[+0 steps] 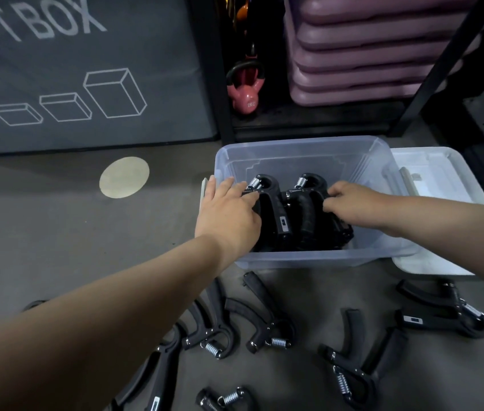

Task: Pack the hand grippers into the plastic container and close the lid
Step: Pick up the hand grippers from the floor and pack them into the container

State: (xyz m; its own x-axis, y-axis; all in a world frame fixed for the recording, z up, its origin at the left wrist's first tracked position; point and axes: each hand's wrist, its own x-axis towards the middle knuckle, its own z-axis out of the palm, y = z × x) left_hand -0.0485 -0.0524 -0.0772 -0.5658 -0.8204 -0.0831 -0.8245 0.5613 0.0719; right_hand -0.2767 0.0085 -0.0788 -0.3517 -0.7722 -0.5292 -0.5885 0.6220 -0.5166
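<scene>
Black hand grippers (294,212) with steel coil springs, packed upright side by side inside the clear plastic container (300,152) on the grey floor (57,232). Pressed at the left end by the left hand (229,215), fingers spread flat, gripping nothing. Right hand (353,206) curled over the right end of the row; fingertips hidden, grasp impossible to tell. Lid (442,173) lay off, just beside the container's right side, partly tucked behind it. More loose grippers (267,324) scattered on the floor nearer, some cut off by the frame edge and the left forearm. Pink kettlebell (245,96) stood beyond, dim.
</scene>
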